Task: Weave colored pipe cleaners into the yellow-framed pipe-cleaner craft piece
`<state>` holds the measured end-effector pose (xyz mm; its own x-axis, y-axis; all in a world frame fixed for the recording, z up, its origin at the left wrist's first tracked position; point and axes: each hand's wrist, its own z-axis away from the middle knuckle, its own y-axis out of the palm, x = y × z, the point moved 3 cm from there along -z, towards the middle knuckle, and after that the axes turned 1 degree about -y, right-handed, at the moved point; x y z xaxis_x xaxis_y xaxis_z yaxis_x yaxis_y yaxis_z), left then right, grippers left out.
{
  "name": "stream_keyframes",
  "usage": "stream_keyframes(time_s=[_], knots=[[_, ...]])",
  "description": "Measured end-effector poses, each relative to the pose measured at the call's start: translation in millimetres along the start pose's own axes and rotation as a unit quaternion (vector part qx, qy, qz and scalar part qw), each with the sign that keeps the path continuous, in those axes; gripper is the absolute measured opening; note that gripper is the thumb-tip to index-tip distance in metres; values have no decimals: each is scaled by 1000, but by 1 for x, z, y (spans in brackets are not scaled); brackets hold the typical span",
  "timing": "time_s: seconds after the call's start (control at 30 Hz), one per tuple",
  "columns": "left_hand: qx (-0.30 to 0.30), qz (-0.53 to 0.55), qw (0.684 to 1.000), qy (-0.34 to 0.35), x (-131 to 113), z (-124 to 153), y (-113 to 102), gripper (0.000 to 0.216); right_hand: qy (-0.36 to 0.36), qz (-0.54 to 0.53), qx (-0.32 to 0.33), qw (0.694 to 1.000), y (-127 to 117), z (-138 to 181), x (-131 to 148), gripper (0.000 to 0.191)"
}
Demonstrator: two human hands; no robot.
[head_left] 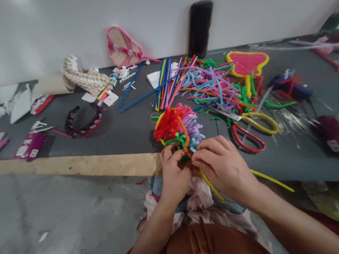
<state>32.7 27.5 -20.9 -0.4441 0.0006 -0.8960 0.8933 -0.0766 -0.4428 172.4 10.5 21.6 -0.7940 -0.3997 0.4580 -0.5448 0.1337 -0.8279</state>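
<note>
Between my hands, at the table's front edge, is a bundle of bent pipe cleaners in red, pink, purple, blue, green and yellow. My left hand is closed on its lower left side, by the green pieces. The fingers of my right hand pinch at its lower right, near light blue ends and an orange strand. A yellow pipe cleaner hangs below, between the hands. My fingertips partly hide the base of the bundle. Scissors with red and yellow handles lie open just right of my right hand.
Behind the bundle is a pile of loose pipe cleaners. A phone leans against the wall beside a pink fan-shaped piece. A dark headband and a purple packet lie left. Brown tape runs along the front edge.
</note>
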Motion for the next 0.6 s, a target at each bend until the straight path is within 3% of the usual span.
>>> stream_keyframes(time_s=[0.2, 0.47, 0.6], knots=[[7, 47, 999, 1, 6, 0, -1, 13, 31, -52, 12, 998, -7, 6, -11, 26], [24, 46, 999, 3, 10, 0, -3, 13, 45, -30, 98, 994, -22, 23, -22, 20], [30, 37, 999, 14, 8, -1, -3, 12, 20, -22, 64, 998, -28, 18, -18, 22]])
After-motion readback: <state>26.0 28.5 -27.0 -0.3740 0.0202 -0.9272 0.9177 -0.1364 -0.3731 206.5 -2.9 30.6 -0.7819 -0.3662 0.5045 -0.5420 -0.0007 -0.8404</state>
